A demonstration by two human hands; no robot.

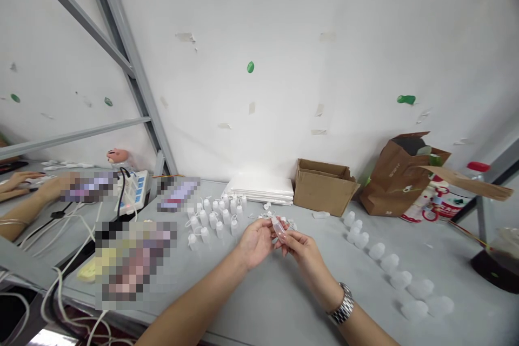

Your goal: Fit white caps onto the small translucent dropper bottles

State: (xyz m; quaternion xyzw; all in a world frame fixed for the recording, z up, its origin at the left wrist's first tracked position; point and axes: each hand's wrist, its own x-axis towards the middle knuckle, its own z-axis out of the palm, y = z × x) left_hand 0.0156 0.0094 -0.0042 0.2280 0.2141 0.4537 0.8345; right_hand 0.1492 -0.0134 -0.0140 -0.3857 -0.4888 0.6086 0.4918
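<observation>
The left hand (255, 244), half-curled, seemingly steadies the small clear bottle (279, 228) the right hand (305, 251) pinches, with white capped bottles (219, 230) at nine o'clock.

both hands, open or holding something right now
Left hand: closed, holding a small translucent plastic bottle.
Right hand: closed, pinching the same bottle's near end.

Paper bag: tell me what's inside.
At the mouth of the bag, something dark and something green show. The rest is hidden by its brown sides.
</observation>
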